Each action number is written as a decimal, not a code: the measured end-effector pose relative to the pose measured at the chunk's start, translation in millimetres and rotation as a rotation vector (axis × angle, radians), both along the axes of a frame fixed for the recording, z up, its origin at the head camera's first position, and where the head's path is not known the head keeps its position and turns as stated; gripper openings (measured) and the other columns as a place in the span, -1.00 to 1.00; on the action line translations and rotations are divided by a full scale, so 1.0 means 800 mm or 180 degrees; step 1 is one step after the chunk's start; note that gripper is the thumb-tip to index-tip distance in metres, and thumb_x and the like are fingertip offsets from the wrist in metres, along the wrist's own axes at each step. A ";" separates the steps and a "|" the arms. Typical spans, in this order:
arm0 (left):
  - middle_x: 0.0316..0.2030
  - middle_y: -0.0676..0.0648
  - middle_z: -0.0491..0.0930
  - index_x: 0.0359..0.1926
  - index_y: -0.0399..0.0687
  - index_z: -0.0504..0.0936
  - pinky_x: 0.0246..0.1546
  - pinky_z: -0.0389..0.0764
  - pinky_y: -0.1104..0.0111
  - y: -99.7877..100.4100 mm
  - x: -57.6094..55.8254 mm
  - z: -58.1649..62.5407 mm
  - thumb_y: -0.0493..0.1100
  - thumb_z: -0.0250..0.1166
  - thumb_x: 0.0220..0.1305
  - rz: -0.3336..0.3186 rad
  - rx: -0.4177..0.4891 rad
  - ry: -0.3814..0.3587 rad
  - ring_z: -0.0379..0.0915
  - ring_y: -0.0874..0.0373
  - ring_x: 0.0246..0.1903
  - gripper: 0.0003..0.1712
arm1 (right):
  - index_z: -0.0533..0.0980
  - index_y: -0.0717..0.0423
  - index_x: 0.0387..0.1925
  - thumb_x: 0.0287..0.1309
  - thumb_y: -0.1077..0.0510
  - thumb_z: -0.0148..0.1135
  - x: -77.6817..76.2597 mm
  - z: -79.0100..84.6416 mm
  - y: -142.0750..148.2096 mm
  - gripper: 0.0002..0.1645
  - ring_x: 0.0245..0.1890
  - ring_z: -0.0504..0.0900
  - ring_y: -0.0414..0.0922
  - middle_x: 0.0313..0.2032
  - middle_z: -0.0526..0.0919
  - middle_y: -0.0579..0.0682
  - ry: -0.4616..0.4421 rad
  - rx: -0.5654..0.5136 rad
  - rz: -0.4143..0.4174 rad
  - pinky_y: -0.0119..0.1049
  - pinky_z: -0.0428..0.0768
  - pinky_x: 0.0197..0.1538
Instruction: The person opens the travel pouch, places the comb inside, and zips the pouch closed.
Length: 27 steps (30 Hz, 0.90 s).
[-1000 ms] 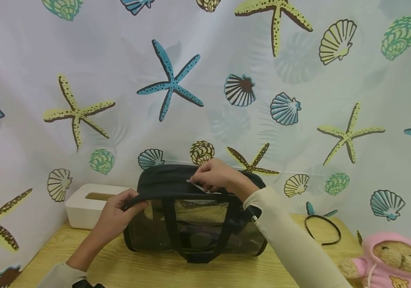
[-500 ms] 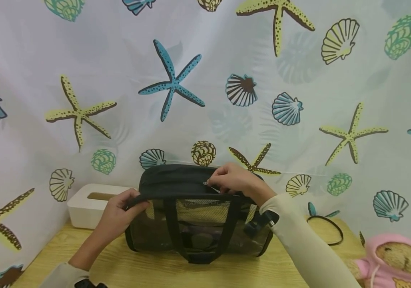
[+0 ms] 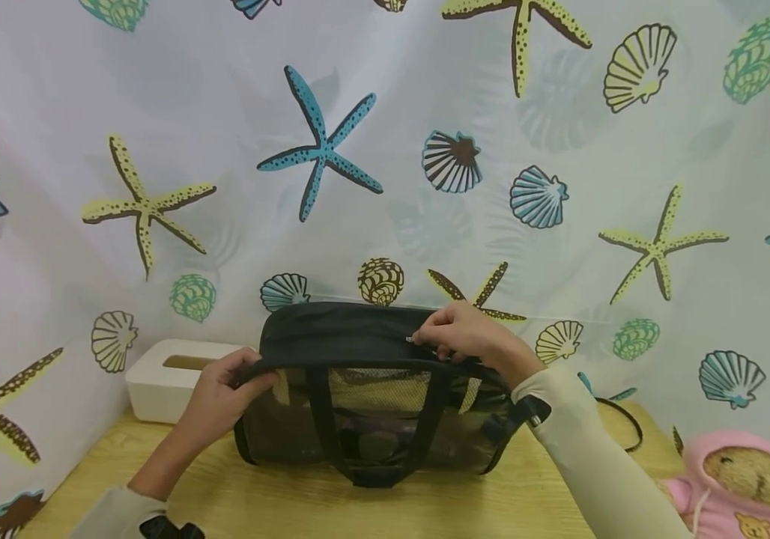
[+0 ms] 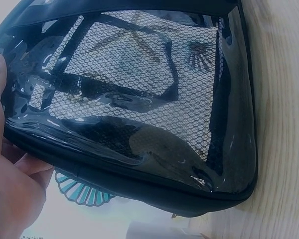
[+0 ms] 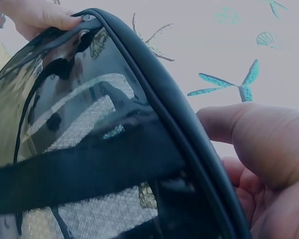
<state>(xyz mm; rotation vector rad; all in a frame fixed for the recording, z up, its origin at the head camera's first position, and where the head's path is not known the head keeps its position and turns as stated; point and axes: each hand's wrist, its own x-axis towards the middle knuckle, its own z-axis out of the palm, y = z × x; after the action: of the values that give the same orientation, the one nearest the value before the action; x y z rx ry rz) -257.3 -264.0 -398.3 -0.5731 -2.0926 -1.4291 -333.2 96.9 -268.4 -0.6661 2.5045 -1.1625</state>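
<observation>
A see-through bag [image 3: 270, 430] with black trim stands upright on the wooden table, its black carry handle [image 3: 374, 476] hanging down the front. Mesh [image 4: 124, 64] shows through the clear panel. My left hand [image 3: 219, 393] grips the black top edge at the left end, thumb on the front side. Along the dark top, my right hand [image 3: 473, 333] pinches a small pale zipper pull [image 3: 410, 339] right of the middle. In the right wrist view the right thumb and fingers are beside the black rim, and the pull is hidden there. Dark contents inside the bag are too dim to identify.
Behind the bag's left end is a white tissue box [image 3: 162, 378] with a slot on top. A thin black hoop, like a headband [image 3: 637, 430], lies right of the bag, partly behind the right sleeve. A teddy bear [image 3: 749, 479] in a pink hoodie sits at the lower right.
My right hand has slid rightward along the bag's top with the zipper pull. The left hand keeps its grip on the left edge.
</observation>
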 end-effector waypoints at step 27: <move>-0.41 0.23 0.67 -0.28 -0.14 0.61 -0.35 0.56 0.43 0.000 -0.002 0.001 -0.35 0.39 0.31 0.0042 0.0008 -0.0189 0.55 0.31 -0.41 -0.90 | 0.63 0.10 -0.37 0.46 0.10 0.12 0.001 -0.020 0.113 -0.72 -0.37 0.49 -0.15 -0.49 0.51 -0.13 -0.0133 -0.0323 -0.0272 -0.25 0.57 -0.11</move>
<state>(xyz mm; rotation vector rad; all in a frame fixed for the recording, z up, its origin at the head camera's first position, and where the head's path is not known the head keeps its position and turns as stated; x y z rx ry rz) -259.1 -263.6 -397.3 -0.5208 -2.1363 -1.4577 -332.6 187.5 -284.1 -0.5586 2.4745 -1.3275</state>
